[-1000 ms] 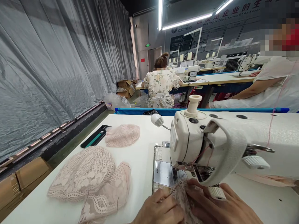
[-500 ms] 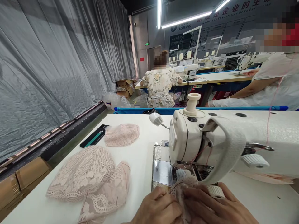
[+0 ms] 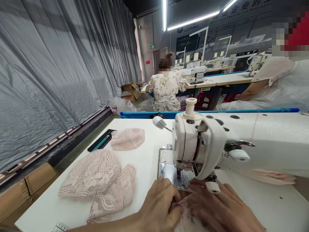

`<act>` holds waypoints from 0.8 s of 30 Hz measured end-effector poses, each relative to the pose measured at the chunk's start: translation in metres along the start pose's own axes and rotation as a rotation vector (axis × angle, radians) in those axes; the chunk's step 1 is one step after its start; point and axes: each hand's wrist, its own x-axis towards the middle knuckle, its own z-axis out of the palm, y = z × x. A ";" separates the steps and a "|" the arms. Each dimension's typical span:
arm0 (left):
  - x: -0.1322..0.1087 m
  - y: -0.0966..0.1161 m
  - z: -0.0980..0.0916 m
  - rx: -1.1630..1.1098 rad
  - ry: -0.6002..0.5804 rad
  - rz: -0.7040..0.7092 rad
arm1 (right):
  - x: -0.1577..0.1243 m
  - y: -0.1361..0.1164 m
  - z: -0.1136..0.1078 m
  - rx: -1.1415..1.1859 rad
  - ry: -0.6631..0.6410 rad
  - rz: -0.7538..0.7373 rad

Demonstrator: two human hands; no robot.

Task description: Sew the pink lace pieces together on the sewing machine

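A sheer pale-pink lace piece (image 3: 187, 214) lies between my hands, just in front of the sewing machine (image 3: 187, 138). My left hand (image 3: 161, 201) is closed, its thumb and fingers pinching the left edge of the lace. On the other side, my right hand (image 3: 217, 206) is closed over the lace, with some fingertips behind the machine's lower knob. The metal needle plate (image 3: 166, 169) shows beyond my left fingers. The needle tip is too small to make out.
Left on the white table (image 3: 149, 138) lie a large lace piece (image 3: 94, 174), a smaller lace piece (image 3: 116, 190) and a pink piece (image 3: 127, 138) beside a black-and-green case (image 3: 101, 140). Pink fabric strips (image 3: 267, 175) lie right. Two people sit beyond the blue rail (image 3: 140, 115).
My left hand has shifted up toward the needle plate, and my right fingers have spread more to the sides. The lace has come nearer to me, away from the needle. The view has shifted slightly.
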 end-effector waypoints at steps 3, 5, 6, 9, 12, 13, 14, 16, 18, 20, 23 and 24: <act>-0.002 0.011 -0.005 -0.344 -0.058 -0.192 | 0.002 0.000 -0.007 0.166 -0.124 0.124; -0.004 0.015 -0.005 -0.598 -0.080 -0.316 | 0.006 -0.003 -0.013 0.334 -0.285 0.286; -0.006 0.016 -0.004 -0.704 -0.083 -0.348 | 0.009 -0.006 -0.016 0.413 -0.348 0.365; -0.016 0.018 -0.004 -0.868 -0.082 -0.369 | 0.016 -0.016 -0.024 0.601 -0.451 0.503; -0.028 0.022 -0.007 -0.884 -0.079 -0.366 | 0.022 -0.026 -0.029 0.712 -0.473 0.511; -0.032 0.024 -0.009 -0.882 -0.080 -0.363 | 0.024 -0.029 -0.030 0.741 -0.482 0.502; -0.036 0.026 -0.012 -0.881 -0.082 -0.362 | 0.025 -0.032 -0.031 0.770 -0.490 0.490; -0.045 0.033 -0.016 -0.873 -0.076 -0.374 | 0.027 -0.039 -0.034 0.822 -0.506 0.461; -0.054 0.041 -0.020 -0.854 -0.066 -0.386 | 0.028 -0.047 -0.039 0.846 -0.534 0.438; -0.063 0.048 -0.023 -0.838 -0.061 -0.391 | 0.028 -0.058 -0.045 0.841 -0.567 0.432; -0.076 0.056 -0.025 -0.819 -0.048 -0.390 | 0.027 -0.076 -0.055 0.794 -0.576 0.418; -0.081 0.058 -0.025 -0.819 -0.046 -0.389 | 0.025 -0.082 -0.057 0.787 -0.571 0.412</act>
